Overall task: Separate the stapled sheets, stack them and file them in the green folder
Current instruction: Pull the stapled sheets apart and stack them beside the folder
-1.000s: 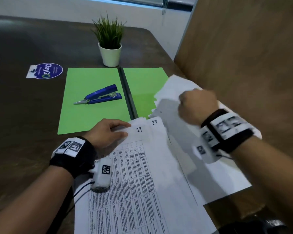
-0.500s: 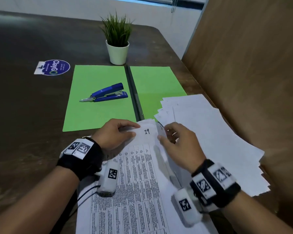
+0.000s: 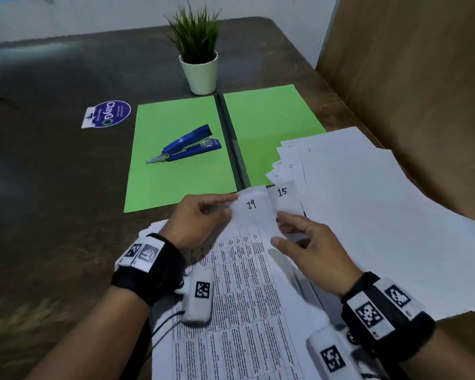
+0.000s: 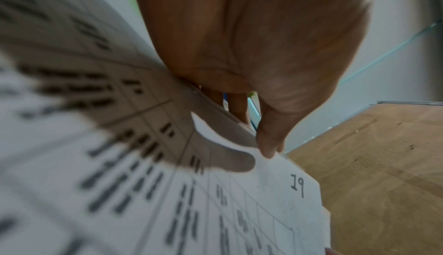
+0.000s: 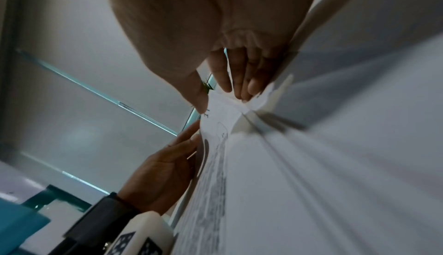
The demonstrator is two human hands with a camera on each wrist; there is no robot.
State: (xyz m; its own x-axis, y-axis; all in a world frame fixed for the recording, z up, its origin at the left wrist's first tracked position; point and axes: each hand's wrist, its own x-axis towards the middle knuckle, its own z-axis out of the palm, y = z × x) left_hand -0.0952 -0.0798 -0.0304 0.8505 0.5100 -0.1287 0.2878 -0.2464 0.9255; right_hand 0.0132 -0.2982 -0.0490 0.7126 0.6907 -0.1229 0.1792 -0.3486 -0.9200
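Your left hand (image 3: 200, 223) pinches the top left corner of the printed sheet marked 19 (image 3: 251, 242), thumb on top and fingers beneath, as the left wrist view confirms. Your right hand (image 3: 310, 250) grips the same sheet's right edge near the top, thumb on the printed face and fingers curled behind it; the right wrist view shows those fingertips (image 5: 251, 86) pressed against the paper where the corner creases. The top of the sheet is lifted off the pile beneath, where a sheet marked 15 (image 3: 283, 196) peeks out at 1 o'clock from it.

The printed stack (image 3: 231, 338) runs from your hands down toward 6 o'clock, lying under both wrists. At 3 o'clock from your hands lies a fanned pile of loose white sheets (image 3: 381, 215), blank side up, its far corner overlapping the right leaf of the green folder (image 3: 266, 116). The folder lies open and flat at 12 o'clock, both leaves showing. On its left leaf rests a blue stapler (image 3: 187, 145), well apart from your hands. A small potted plant (image 3: 198, 50) stands just beyond the folder's spine, and a round blue sticker (image 3: 109, 113) sits on the dark table (image 3: 52, 187) at 10 o'clock.
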